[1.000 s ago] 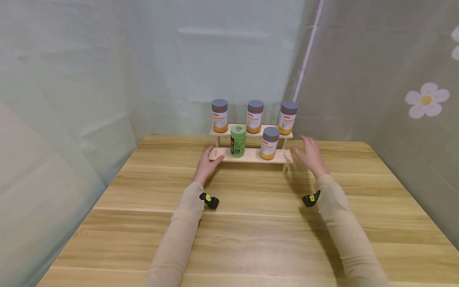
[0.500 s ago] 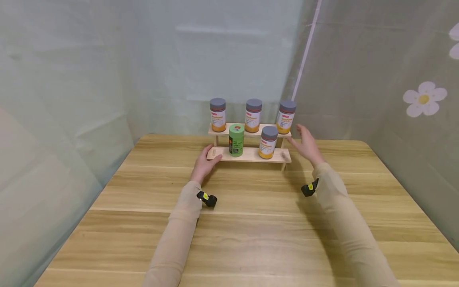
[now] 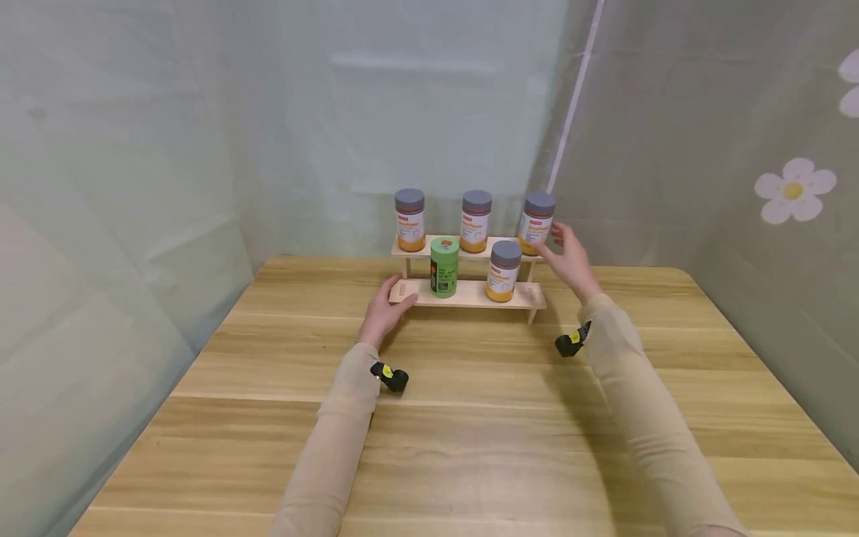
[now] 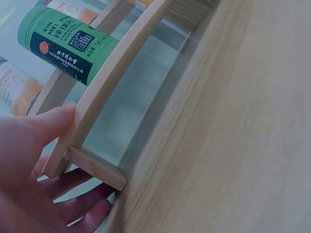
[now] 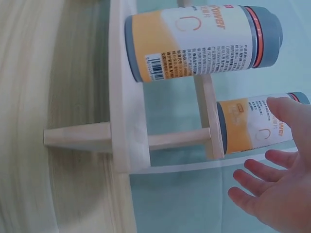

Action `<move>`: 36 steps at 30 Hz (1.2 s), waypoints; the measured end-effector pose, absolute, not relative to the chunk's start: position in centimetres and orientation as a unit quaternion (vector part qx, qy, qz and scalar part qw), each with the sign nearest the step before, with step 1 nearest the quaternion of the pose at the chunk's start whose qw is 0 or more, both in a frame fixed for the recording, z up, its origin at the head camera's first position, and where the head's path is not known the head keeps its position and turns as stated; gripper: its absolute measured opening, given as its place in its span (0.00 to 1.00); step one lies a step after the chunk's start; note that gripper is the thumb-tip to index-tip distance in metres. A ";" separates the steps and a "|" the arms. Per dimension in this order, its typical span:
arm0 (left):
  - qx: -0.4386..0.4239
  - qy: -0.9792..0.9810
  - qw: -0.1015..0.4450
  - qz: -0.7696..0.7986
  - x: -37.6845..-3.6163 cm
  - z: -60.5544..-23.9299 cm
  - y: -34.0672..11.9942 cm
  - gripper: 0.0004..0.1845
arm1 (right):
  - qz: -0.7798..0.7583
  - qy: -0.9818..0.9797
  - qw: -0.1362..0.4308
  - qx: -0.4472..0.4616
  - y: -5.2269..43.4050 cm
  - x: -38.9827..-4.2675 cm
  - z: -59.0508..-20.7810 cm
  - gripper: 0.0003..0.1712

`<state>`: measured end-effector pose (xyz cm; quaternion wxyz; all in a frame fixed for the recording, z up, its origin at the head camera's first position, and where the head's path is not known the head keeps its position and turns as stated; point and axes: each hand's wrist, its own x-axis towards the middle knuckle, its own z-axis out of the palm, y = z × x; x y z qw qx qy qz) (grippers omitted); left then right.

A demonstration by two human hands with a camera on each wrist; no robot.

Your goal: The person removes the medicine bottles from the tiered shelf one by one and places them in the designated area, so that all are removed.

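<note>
A two-tier wooden display stand [image 3: 472, 294] stands at the back of the table. My left hand [image 3: 384, 315] grips the left end of its lower board. In the left wrist view, the thumb lies on the board and the fingers reach round beneath, by the leg. Beside the upper board's right end, my right hand [image 3: 572, 262] has its thumb and fingers spread about the rightmost grey-lidded supplement bottle [image 3: 535, 231]. The thumb overlaps that bottle in the right wrist view. On the lower board are a green bottle [image 3: 444, 270] and another grey-lidded bottle [image 3: 502, 274].
Two more grey-lidded bottles, a left one [image 3: 410, 222] and a middle one [image 3: 475, 224], stand on the upper board. The wooden table [image 3: 470, 447] extends in front. Pale curtains [image 3: 429, 112] hang close behind the stand.
My right hand has moved up and left, from beside the stand's lower right end to the upper right bottle. The left hand keeps its hold on the stand, and the bottles stay in place.
</note>
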<state>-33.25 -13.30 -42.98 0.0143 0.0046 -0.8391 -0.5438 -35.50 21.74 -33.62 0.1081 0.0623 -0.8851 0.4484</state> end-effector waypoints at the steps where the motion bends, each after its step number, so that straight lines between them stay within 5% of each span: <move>1: 0.003 -0.838 0.014 -0.545 -33.2 -43.0 -13.3 0.41 | 0.456 -0.882 0.105 0.059 21.7 -35.6 -33.6 0.41; 10: 0.007 -0.840 0.007 -0.542 -32.8 -43.0 -13.3 0.39 | 0.553 -0.831 0.048 0.034 21.3 -36.1 -32.7 0.45; 36: -0.001 -0.837 0.017 -0.547 -32.9 -42.9 -13.1 0.37 | 0.609 -0.789 0.072 0.032 19.5 -38.3 -32.0 0.41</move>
